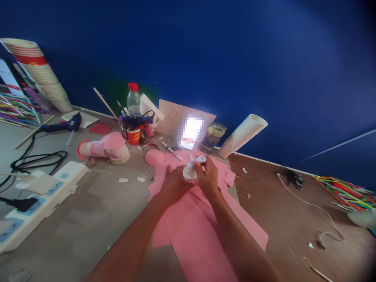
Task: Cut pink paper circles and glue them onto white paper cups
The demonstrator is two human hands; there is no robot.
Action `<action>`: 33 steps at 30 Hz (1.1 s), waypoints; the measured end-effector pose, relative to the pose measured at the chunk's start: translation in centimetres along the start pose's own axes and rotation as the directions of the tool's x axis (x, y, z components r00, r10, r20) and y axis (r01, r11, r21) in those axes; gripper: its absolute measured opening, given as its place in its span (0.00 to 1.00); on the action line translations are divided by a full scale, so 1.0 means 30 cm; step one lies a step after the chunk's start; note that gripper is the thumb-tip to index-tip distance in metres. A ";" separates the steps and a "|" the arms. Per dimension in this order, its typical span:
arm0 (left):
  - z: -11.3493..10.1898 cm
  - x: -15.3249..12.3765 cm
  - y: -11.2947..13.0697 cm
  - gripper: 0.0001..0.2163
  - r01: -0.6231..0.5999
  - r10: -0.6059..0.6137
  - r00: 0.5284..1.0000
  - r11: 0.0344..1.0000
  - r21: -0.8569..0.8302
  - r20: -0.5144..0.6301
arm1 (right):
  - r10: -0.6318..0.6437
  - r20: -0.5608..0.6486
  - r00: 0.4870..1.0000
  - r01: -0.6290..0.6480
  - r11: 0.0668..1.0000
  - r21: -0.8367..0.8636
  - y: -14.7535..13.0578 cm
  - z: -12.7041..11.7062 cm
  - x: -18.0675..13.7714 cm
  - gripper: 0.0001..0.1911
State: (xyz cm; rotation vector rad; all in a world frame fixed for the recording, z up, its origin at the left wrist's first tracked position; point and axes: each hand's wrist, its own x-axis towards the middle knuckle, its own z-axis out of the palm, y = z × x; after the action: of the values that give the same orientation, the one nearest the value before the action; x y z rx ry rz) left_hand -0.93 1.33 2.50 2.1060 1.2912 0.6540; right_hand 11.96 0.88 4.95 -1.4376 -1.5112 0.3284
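Observation:
Over the pink paper sheets (199,231), my left hand (173,183) is wrapped round the side of a small white paper cup (189,174). A short white tube (197,161) is pinched in the fingers of my right hand (209,177), at the cup's upper rim. Whether the tube touches the cup or goes into it, I cannot tell. A pink paper disc (154,157) lies left of my hands, beside a roll of tape (149,149) and a white marker (172,151).
Behind stand a lit phone (191,132), a glass jar (214,137) and a stack of paper cups (243,135). To the left are joined pink-covered cups (101,149), a glue gun (63,124) and a power strip (44,203). A white cable (308,203) lies right.

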 end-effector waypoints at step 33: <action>0.004 0.000 -0.012 0.17 -0.004 0.003 1.000 1.000 -0.026 -0.012 | 0.084 -0.106 0.991 -0.086 0.996 -0.008 0.031 0.020 0.002 0.12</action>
State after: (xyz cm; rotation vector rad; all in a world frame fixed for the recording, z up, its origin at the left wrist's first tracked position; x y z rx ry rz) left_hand -1.06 1.44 2.16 2.0872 1.2790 0.6818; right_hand 12.06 1.41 3.99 -1.5083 -1.3719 0.2904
